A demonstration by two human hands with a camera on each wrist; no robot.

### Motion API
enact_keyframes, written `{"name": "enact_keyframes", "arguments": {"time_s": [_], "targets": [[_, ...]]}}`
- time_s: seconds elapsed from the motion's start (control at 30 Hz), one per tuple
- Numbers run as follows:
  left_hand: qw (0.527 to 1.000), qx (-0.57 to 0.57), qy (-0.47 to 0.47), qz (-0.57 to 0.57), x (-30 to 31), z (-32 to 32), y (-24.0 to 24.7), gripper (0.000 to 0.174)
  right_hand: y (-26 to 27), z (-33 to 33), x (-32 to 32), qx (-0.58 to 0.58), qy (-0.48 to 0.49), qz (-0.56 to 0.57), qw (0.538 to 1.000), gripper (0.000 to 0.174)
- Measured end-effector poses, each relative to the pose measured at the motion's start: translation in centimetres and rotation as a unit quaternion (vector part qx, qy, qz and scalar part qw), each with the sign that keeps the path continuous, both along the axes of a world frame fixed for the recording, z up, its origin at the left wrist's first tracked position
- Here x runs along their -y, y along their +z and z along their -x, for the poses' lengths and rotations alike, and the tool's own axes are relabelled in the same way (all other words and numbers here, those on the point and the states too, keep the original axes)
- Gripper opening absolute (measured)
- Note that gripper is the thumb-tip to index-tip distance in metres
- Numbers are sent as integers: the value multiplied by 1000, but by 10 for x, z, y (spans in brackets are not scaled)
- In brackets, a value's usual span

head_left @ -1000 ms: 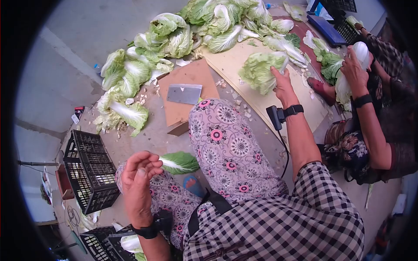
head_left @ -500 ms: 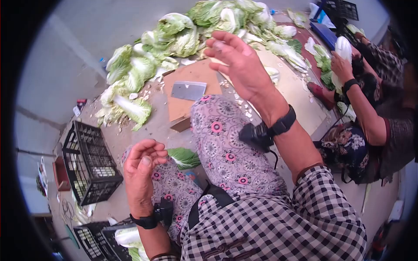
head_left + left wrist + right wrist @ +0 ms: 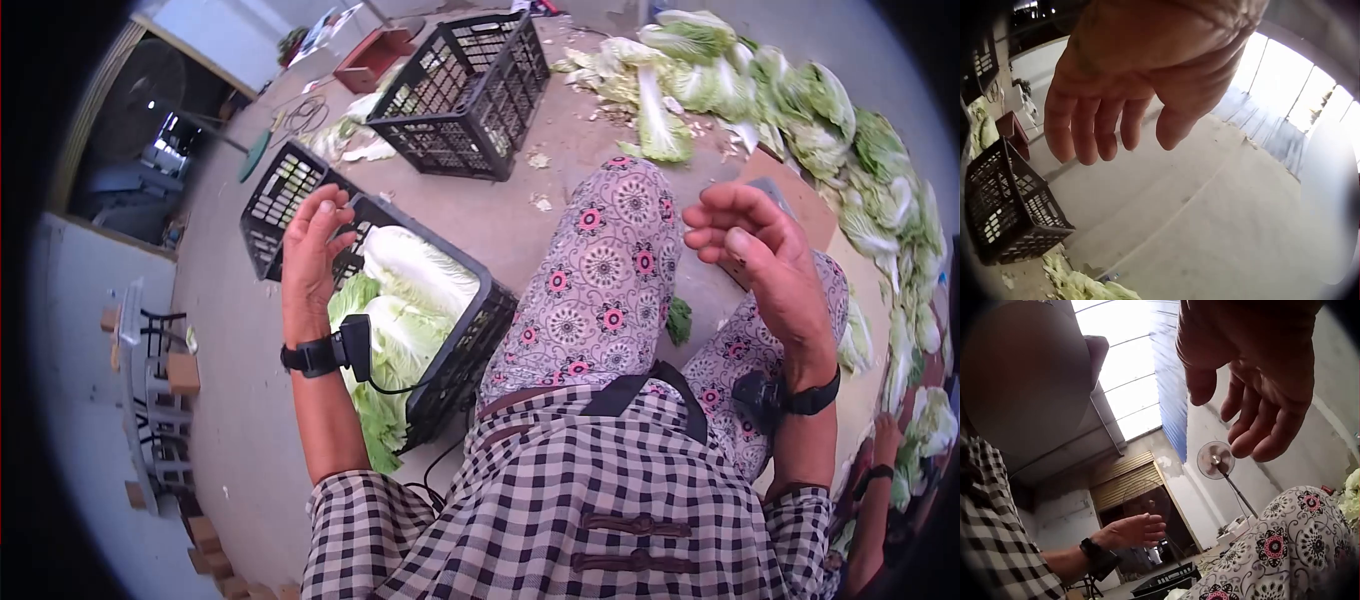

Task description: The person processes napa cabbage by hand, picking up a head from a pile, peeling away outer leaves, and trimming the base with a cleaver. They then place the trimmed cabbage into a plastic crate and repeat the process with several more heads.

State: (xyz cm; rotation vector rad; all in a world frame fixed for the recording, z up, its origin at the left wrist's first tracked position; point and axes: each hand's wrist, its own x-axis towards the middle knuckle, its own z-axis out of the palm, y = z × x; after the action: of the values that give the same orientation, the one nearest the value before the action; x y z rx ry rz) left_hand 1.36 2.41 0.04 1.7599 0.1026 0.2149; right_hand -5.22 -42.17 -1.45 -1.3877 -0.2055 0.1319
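My left hand (image 3: 312, 250) is raised in front of the black crate (image 3: 487, 310) holding pale cabbages (image 3: 425, 262), its fingers loosely bent and nothing in them. The left wrist view also shows this hand (image 3: 1141, 75) empty. Above the patterned trouser leg, my right hand (image 3: 765, 250) hangs in the air with relaxed, bent fingers, also empty in the right wrist view (image 3: 1254, 381). Just behind it lie a partly hidden cleaver blade (image 3: 772, 193) and a brown board (image 3: 808, 205).
An upright black crate (image 3: 480, 140) stands ahead, a red box (image 3: 375, 62) behind it. Cabbage leaves (image 3: 660, 120) lie along the wall and around to the right. Another person's arm (image 3: 880, 490) shows at the right edge. A fan (image 3: 1215, 460) stands by the wall.
My right hand gripped a leafy cabbage piece a second ago; it let go, drew back and is empty. The head view has swung left, bringing the filled crate into fuller view.
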Motion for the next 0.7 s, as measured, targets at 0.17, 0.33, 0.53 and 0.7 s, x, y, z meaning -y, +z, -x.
{"name": "enact_keyframes", "arguments": {"time_s": [0.17,0.33,0.53,0.7], "targets": [[979,-147,142,22,-82,7,-74,48,-15,-8,2,-19,32,25,999,35],[955,-257,148,-24,-94,-27,-127,49,-26,-6,9,-38,8,28,999,35],[952,-258,152,56,-90,-49,-188,75,-29,-1,20,-58,-27,56,996,38],[952,-203,197,121,-65,-28,-157,62,-31,-2,21,-66,-21,62,996,39]]}}
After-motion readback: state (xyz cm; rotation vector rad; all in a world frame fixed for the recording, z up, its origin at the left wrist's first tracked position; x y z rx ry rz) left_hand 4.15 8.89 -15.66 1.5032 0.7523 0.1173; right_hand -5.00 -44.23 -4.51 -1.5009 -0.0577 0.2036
